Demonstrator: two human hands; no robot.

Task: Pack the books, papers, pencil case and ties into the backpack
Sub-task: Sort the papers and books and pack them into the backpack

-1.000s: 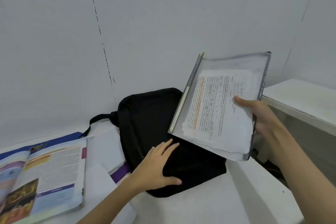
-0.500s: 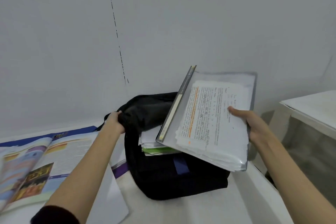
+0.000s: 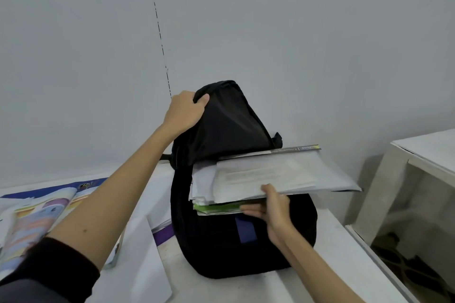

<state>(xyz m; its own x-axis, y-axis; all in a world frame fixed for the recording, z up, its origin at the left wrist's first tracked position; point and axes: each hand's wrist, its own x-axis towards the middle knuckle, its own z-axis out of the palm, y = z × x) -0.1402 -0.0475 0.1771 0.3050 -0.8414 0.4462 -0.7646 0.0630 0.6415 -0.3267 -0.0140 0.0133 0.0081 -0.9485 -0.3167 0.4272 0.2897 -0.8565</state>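
Black backpack [image 3: 236,248] lies on the white desk [image 3: 327,253] against the wall, main compartment open toward the camera. Top flap [image 3: 229,125] is lifted up; left hand [image 3: 183,113] grips its upper edge, fingers curled over the fabric, thumb on the front. Blue patch visible on the pack's front face.

Inside the opening: a stack of white papers [image 3: 200,184] over a green-edged book [image 3: 216,208], all sticking partly out.

Clear plastic folder [image 3: 283,174] holding printed sheets sits roughly flat on top of that stack, left end under the flap, right end overhanging the pack. A thin book with a grey-green spine [image 3: 295,149] runs along its far edge. Right hand [image 3: 273,211] pinches the folder's near edge: thumb on top, fingers [image 3: 251,211] curled underneath.

Left on the desk: open colourful textbook [image 3: 37,219], near corner covered by the left arm. Loose white sheets [image 3: 147,253] and a purple-edged book [image 3: 163,231] lie between it and the pack, the latter partly under the pack.
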